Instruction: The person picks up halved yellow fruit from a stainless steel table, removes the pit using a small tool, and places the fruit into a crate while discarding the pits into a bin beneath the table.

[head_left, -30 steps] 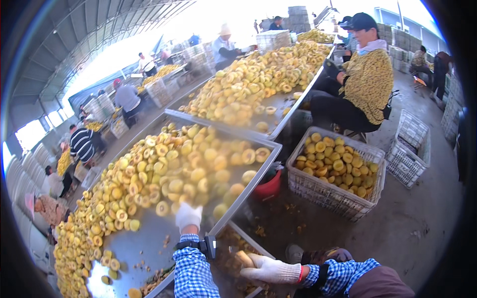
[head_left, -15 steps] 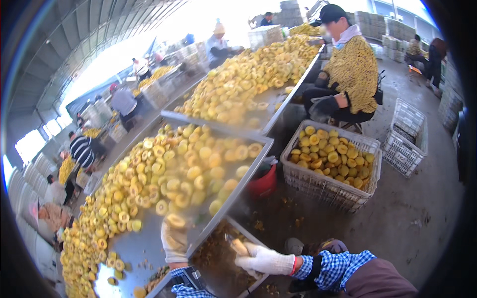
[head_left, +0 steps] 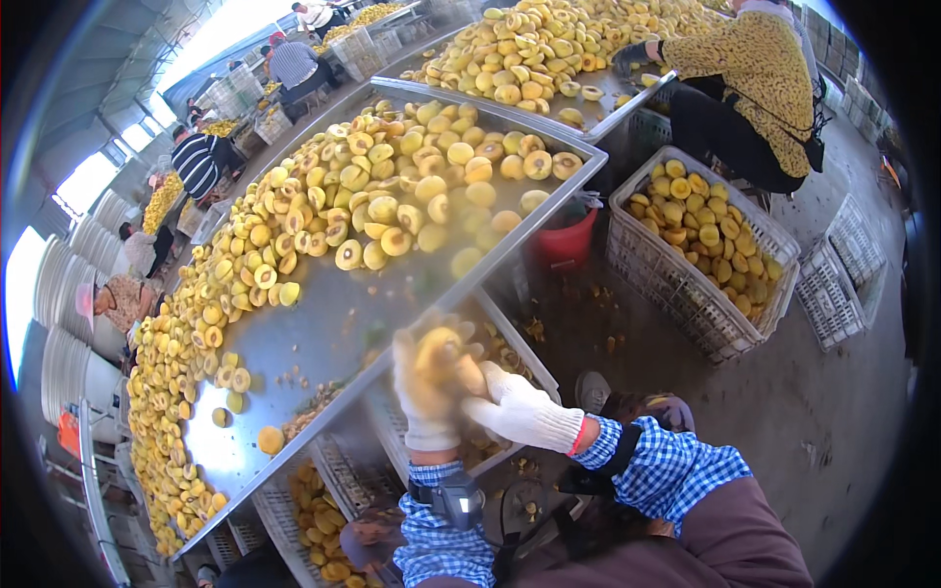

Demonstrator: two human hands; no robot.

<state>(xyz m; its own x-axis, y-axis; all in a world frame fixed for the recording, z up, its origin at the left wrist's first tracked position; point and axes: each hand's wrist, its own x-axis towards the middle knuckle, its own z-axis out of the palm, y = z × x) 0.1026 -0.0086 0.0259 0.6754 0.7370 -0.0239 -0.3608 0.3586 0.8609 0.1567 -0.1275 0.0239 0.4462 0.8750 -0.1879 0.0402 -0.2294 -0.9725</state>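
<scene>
1. Across the shed (head_left: 93, 118), a metal table (head_left: 328, 304) slopes beneath heaped fruit.
2. Left hand (head_left: 423, 397): gloved, fingers curled around a blurred fruit (head_left: 441, 355) just off the table's near edge.
3. Right hand (head_left: 529, 410): gloved, meeting it, apparently closed on a tan handle (head_left: 471, 377); its tip is hidden.
4. That piece seems midway; the big heap (head_left: 358, 201), many cut faces showing, looks left to handle.
5. Farther right, a crate (head_left: 667, 294) holds plenty, perhaps finished.

Fruit-processing shed or factory hall. High ribbed roof (head_left: 113, 73), hard grey floor (head_left: 711, 421). Metal tables (head_left: 323, 304) heaped with halved yellow fruit (head_left: 392, 162); workers (head_left: 750, 83) seated at several heaps, some farther back. Plastic crates (head_left: 657, 284) on floor, one holding fruit.
</scene>
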